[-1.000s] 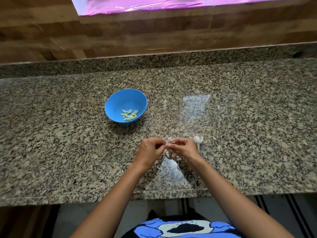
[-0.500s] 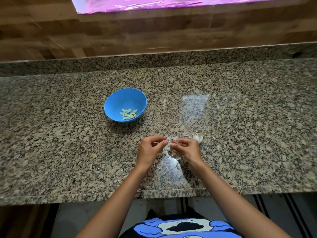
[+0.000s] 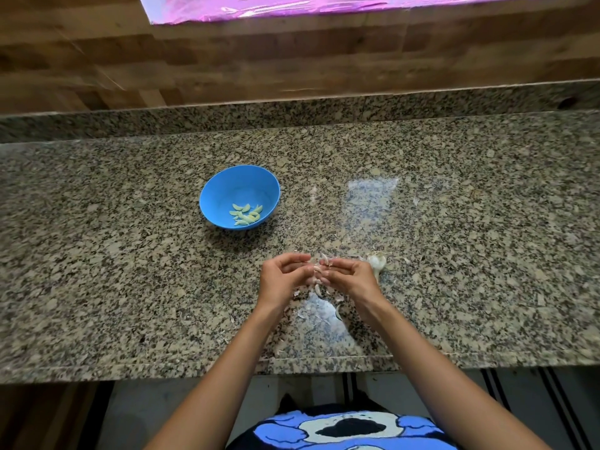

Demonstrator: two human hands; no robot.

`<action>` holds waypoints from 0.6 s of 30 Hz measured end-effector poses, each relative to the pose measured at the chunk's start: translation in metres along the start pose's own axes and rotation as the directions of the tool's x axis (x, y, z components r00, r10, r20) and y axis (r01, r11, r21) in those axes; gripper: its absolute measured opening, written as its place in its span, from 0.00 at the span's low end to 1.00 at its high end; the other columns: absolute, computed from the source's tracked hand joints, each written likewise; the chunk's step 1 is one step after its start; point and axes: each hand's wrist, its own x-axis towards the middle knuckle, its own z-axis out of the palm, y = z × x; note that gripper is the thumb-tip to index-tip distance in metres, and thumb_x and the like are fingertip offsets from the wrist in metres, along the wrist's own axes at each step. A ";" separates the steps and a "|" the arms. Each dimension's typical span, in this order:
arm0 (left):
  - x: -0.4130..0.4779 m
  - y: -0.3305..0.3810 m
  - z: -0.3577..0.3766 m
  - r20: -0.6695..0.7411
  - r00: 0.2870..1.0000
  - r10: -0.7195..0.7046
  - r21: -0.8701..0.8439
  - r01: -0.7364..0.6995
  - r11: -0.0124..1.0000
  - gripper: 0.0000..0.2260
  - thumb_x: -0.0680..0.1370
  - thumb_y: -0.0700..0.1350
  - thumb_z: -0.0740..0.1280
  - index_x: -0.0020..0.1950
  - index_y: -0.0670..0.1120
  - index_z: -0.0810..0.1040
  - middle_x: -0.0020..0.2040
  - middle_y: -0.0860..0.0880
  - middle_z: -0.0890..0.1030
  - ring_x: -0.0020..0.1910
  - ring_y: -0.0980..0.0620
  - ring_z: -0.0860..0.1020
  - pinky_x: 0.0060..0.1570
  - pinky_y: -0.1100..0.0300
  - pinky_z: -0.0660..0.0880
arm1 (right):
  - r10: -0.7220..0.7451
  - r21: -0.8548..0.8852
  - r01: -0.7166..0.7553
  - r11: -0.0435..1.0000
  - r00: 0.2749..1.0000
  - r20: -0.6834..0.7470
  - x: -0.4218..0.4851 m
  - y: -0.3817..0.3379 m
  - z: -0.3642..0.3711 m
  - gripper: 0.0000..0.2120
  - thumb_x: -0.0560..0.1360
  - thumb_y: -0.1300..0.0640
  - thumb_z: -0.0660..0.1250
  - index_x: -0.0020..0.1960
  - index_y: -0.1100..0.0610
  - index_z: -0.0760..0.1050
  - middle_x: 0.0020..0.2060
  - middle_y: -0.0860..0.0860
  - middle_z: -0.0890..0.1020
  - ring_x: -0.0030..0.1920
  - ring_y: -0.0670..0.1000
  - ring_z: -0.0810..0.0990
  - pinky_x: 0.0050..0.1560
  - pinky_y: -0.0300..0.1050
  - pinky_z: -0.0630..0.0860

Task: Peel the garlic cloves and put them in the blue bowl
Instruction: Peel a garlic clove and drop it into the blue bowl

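Note:
A blue bowl (image 3: pixel 211 196) stands on the granite counter (image 3: pixel 454 222), left of centre, with several peeled yellowish cloves (image 3: pixel 245 215) in its bottom. Nearer the front edge, my left hand (image 3: pixel 284 279) and my right hand (image 3: pixel 349 277) meet fingertip to fingertip just above the counter. Between them they pinch a small garlic clove (image 3: pixel 319 270) with pale skin on it. Part of a garlic bulb (image 3: pixel 377 260) lies just right of my right hand. Loose cloves and papery skins (image 3: pixel 319 292) lie under and below my hands, partly hidden by them.
The counter's front edge (image 3: pixel 292 368) runs close below my forearms. A low granite upstand (image 3: pixel 292 112) and a wooden wall close the back. A pink sheet (image 3: pixel 292 4) hangs at the top. Bare granite stretches to the left and right of the bowl.
My left index finger has lifted and spread away from the clove, and both hands have turned slightly while staying in the same spot. The bowl and the bulb have not moved.

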 end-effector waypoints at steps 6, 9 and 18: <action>0.001 -0.004 -0.009 -0.036 0.991 -0.125 -0.190 0.116 0.975 0.10 0.71 0.31 0.70 0.52 0.37 0.79 0.45 0.39 0.84 0.41 0.47 0.82 0.40 0.62 0.80 | 0.004 -0.089 0.000 0.996 0.999 0.042 0.001 0.001 0.003 0.07 0.76 0.61 0.65 0.52 0.56 0.78 0.48 0.56 0.83 0.46 0.54 0.82 0.45 0.45 0.81; -0.001 -0.004 -0.004 -0.050 0.995 -0.088 -0.107 0.082 0.991 0.10 0.71 0.32 0.71 0.51 0.38 0.80 0.44 0.41 0.84 0.40 0.49 0.83 0.38 0.64 0.78 | -0.023 -0.210 0.034 0.977 0.998 0.056 0.000 0.003 0.010 0.07 0.73 0.58 0.68 0.49 0.60 0.79 0.45 0.59 0.83 0.40 0.55 0.82 0.37 0.43 0.80; -0.003 -0.005 -0.005 -0.117 0.993 0.028 -0.017 -0.030 0.999 0.09 0.72 0.34 0.71 0.50 0.42 0.78 0.44 0.45 0.83 0.43 0.51 0.82 0.43 0.62 0.79 | 0.152 0.018 -0.153 0.988 0.987 0.060 0.000 0.000 0.015 0.07 0.75 0.60 0.65 0.48 0.63 0.78 0.41 0.58 0.83 0.38 0.54 0.82 0.38 0.42 0.81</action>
